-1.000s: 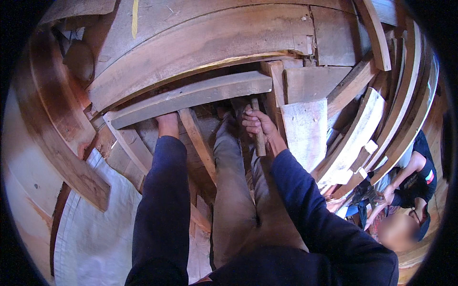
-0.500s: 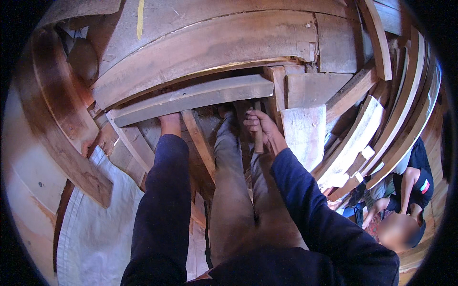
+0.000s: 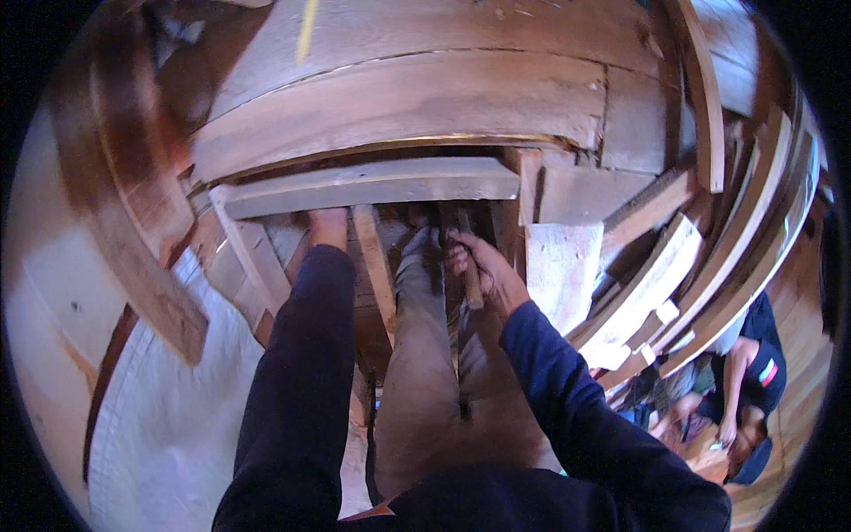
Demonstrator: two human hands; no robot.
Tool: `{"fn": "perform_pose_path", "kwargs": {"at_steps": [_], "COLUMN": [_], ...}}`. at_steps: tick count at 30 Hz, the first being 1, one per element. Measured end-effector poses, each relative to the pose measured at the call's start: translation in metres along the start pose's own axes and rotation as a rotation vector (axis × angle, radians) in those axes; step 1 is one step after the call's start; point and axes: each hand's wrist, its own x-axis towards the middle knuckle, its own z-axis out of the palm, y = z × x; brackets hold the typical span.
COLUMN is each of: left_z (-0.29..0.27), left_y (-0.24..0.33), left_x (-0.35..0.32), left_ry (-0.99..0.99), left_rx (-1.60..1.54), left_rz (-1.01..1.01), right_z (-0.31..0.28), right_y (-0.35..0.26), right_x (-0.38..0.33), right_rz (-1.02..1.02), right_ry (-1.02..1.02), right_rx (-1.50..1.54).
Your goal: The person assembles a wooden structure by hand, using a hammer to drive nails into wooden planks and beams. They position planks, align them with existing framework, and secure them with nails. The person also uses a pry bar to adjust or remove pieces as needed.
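Rough planks (image 3: 399, 106) form the background above a grey wooden beam (image 3: 368, 184), which looks already set crosswise, though a dark gap still shows over it and whether it is fastened cannot be told. Below the beam's left part, the left hand (image 3: 329, 229) reaches up behind it, fingers hidden, so their grip is unclear; below its right part, the right hand's (image 3: 483, 269) fingers are clenched round a wooden handle (image 3: 473, 293).

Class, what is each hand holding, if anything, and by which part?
Right hand: a wooden handle, partway along. Left hand: cannot be told; the beam partly hides it.
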Motion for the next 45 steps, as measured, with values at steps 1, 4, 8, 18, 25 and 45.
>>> {"fn": "perform_pose_path", "kwargs": {"at_steps": [1, 4, 8, 18, 25, 45], "left_z": [-0.001, -0.006, -0.011, -0.08, -0.033, -0.029], "left_y": [-0.002, -0.004, -0.003, -0.041, -0.047, -0.025], "left_x": [-0.001, 0.002, 0.011, -0.009, -0.031, -0.028], "left_ry": [0.003, 0.012, 0.045, -0.334, -0.144, -0.356], "left_rx": [-0.024, -0.121, -0.304, -0.288, -0.167, 0.054], "left_rz": [0.002, 0.014, 0.024, -0.038, -0.03, -0.109], "right_z": [-0.001, 0.015, 0.022, 0.104, 0.295, 0.189], "right_y": [0.006, 0.021, 0.036, 0.048, 0.071, 0.093], "right_x": [-0.002, -0.028, -0.072, -0.144, -0.048, -0.086], "right_rz": [0.039, 0.136, 0.098, -0.777, -1.225, -1.094], "right_ry": [0.0, 0.06, 0.111, -0.16, -0.284, 0.048], "right_rx": [-0.004, -0.186, -0.556, -1.604, -1.872, -1.646]}}
